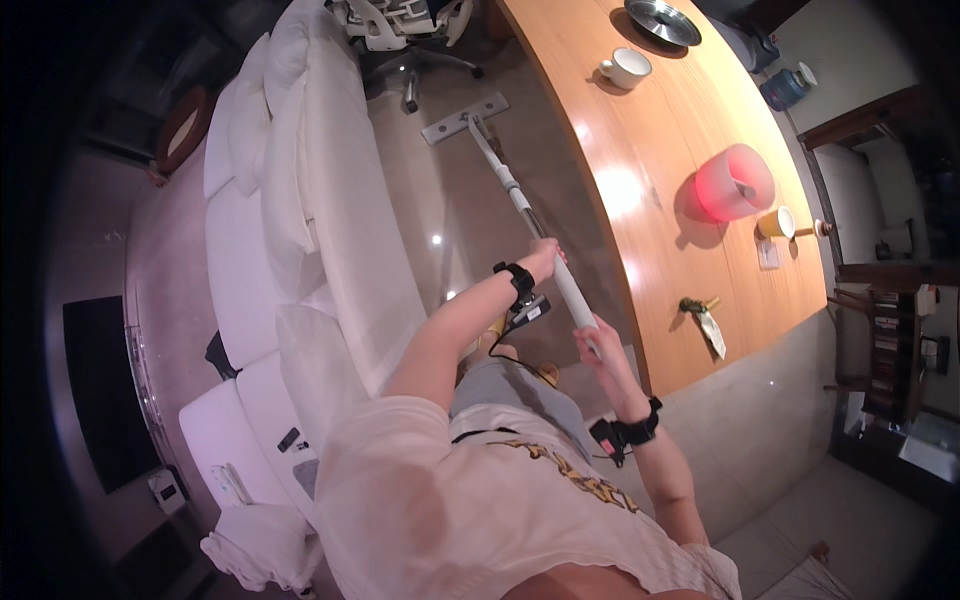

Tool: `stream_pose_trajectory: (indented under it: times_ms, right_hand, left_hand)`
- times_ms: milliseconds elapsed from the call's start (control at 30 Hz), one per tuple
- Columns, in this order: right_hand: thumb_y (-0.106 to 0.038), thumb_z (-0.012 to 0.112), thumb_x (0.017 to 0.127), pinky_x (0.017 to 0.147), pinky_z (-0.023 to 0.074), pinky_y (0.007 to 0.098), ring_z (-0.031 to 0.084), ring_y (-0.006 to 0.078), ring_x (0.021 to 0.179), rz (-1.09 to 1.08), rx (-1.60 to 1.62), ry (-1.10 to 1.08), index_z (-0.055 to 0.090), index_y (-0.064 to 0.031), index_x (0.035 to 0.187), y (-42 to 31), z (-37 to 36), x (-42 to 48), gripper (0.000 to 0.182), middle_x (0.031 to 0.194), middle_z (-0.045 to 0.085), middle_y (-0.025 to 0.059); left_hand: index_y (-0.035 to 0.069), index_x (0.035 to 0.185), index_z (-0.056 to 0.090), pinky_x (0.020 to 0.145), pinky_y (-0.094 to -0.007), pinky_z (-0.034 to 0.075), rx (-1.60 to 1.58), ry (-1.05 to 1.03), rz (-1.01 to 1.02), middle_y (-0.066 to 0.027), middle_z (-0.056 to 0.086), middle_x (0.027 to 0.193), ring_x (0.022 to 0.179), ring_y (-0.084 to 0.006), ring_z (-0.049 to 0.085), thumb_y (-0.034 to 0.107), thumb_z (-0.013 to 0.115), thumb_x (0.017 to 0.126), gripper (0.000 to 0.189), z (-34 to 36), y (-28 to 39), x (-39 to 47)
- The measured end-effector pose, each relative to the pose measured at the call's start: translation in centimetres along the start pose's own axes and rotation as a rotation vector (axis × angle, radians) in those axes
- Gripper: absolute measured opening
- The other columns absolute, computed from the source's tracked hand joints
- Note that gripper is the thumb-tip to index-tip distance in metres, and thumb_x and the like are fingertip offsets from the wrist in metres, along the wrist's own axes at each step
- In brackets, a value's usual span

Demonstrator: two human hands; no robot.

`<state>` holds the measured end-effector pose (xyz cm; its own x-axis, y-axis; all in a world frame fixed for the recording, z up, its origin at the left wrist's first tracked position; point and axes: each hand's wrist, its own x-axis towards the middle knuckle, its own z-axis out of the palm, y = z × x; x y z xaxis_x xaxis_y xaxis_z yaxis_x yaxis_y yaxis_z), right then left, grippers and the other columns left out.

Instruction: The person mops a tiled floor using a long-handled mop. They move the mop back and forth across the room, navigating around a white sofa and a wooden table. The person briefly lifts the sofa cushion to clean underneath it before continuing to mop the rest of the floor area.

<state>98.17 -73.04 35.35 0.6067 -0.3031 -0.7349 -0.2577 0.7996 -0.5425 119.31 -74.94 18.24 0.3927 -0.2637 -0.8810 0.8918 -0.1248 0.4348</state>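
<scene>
A flat floor mop reaches away from me, its long pole slanting up and to the left. Its wide rectangular head lies on the tiled floor between the sofa and the table, close to the office chair's base. My left hand is wrapped around the pole at about its middle, where the metal tube meets the white grip. Lower down, my right hand grips the pole's upper end near my body. Both wrists carry black straps with small devices.
To the left stands a white sofa; a wheeled office chair is beyond the mop head. On the right, a wooden table bears a white cup, a metal lid, a glowing red-lit container and a yellow cup.
</scene>
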Motion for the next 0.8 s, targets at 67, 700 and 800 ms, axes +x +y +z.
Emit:
stream_pose_trajectory:
  times_ms: [67,700,800]
  right_hand:
    - [-0.001,0.052,0.073,0.038,0.0222,0.0183,0.037,0.004,0.048,-0.005,0.072,0.119,0.052,-0.0074,0.108,1.6,-1.9,-5.3,0.036,0.065,0.044,-0.0033]
    - [0.0,0.048,0.074,0.043,0.0269,0.0177,0.038,0.0053,0.053,0.022,0.124,-0.087,0.049,-0.0072,0.088,-5.7,-2.4,0.8,0.016,0.065,0.043,-0.0009]
    - [-0.001,0.049,0.074,0.041,0.0253,0.0193,0.034,0.0065,0.046,-0.015,0.154,-0.127,0.047,-0.007,0.086,-9.0,0.2,6.1,0.014,0.063,0.043,0.0008]
  left_hand:
    - [0.004,0.075,0.045,0.048,-0.0379,0.048,0.163,-0.121,-0.026,-0.0086,0.048,0.059,0.05,-0.0224,0.051,0.014,0.046,0.086,0.015,-0.2,-4.7,-3.7]
    - [0.004,0.068,0.048,0.054,-0.0353,0.053,0.271,-0.255,0.032,-0.0085,0.052,0.059,0.053,-0.0216,0.056,0.009,0.047,0.083,0.016,5.9,1.4,0.4]
    - [0.003,0.069,0.046,0.053,-0.0387,0.053,0.27,-0.276,0.053,-0.0092,0.05,0.06,0.053,-0.0228,0.054,0.006,0.047,0.082,0.013,7.5,7.3,4.2]
